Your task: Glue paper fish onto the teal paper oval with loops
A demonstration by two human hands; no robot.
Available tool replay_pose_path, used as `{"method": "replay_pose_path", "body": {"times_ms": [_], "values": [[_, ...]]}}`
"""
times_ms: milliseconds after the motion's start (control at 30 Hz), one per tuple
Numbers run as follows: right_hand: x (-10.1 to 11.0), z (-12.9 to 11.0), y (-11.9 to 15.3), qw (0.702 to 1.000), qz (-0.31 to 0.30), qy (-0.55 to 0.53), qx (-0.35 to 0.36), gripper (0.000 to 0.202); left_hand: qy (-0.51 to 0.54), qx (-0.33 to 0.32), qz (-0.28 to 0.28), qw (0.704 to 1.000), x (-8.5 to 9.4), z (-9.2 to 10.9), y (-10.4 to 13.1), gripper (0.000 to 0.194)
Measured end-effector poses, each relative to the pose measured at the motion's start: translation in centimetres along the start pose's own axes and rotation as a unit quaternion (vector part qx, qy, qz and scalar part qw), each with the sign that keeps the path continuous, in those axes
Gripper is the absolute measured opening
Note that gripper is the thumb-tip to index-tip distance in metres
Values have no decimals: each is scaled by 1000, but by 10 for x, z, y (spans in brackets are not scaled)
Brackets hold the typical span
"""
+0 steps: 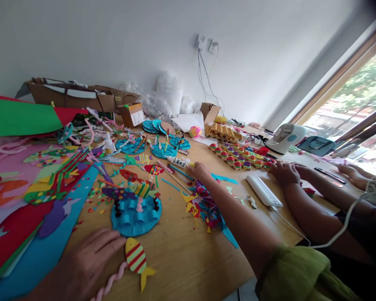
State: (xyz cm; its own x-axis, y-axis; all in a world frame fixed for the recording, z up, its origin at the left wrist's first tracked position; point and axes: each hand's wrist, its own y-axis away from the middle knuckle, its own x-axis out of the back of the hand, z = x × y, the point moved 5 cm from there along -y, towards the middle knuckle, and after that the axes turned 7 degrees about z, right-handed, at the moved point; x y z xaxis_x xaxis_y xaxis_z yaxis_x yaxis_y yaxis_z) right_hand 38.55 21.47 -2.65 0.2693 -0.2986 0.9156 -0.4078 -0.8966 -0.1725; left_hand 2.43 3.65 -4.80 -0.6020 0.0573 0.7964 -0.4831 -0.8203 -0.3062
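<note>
My left hand (92, 255) lies low over the table, fingers stretched out and apart from any grip. Just beside its fingertips is a yellow paper fish (135, 256) with red stripes, and a twisted pink pipe cleaner (114, 279) runs from it. Touching or close to those fingers stands a round blue egg-carton base (136, 217) carrying a purple fish (118, 193) and a striped green fish (141, 190) on pipe cleaners. Farther off, my right hand (199, 171) has its fingers closed around the end of a white glue bottle (178, 161), which lies sideways.
Paper scraps (207, 205) are heaped under my right forearm. More blue bases (164, 149) stand behind. Painted egg cartons (235, 156) and a white power strip (263, 190) are at right, near another person's hands (285, 172). Coloured sheets (50, 246) cover the left side.
</note>
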Motion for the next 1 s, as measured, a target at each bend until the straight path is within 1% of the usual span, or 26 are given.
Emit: {"method": "replay_pose_path", "body": {"times_ms": [67,100,133,167,200,233,267,333,367,433,500,600,700,767,833,900,933,1000], "values": [[10,-4,6,1000,8,8,14,51,6,-6,-28,1000,11,8,-5,35],[17,-7,9,1000,17,10,21,55,-1,-21,-43,999,16,12,-8,32],[24,-9,14,999,24,9,30,56,-9,-12,-22,1000,23,14,-11,29],[32,-11,19,999,30,5,40,55,-7,2,-11,1000,29,15,-13,27],[40,-15,26,998,41,-3,57,50,4,19,-22,1000,32,17,-14,25],[50,-19,36,994,66,-22,87,43,14,38,-36,999,33,18,-13,25],[59,-24,48,989,78,-41,116,35,25,57,-58,996,33,20,-11,24],[70,-34,77,982,54,-71,164,22,40,93,-113,989,27,25,-4,22],[72,-39,94,980,23,-77,180,19,35,104,-134,985,24,27,1,22],[70,-49,132,971,-68,-75,216,15,-3,108,-150,983,17,31,9,20],[67,-60,168,955,-135,-81,251,16,-59,94,-141,984,12,35,16,17],[61,-71,211,933,-202,-97,282,16,-100,89,-136,982,5,36,24,18],[59,-74,232,925,-224,-99,291,15,-84,92,-130,984,5,37,29,27],[61,-70,239,926,-220,-118,284,15,-56,101,-101,988,13,37,30,28],[66,-63,243,935,-197,-148,255,16,0,126,-62,990,24,37,29,26],[69,-57,251,939,-177,-197,217,17,98,159,-28,982,34,39,27,25],[70,-57,257,934,-177,-234,203,17,157,173,-12,972,37,42,24,25],[67,-66,272,904,-204,-325,189,12,261,189,22,946,40,50,18,23]]}}
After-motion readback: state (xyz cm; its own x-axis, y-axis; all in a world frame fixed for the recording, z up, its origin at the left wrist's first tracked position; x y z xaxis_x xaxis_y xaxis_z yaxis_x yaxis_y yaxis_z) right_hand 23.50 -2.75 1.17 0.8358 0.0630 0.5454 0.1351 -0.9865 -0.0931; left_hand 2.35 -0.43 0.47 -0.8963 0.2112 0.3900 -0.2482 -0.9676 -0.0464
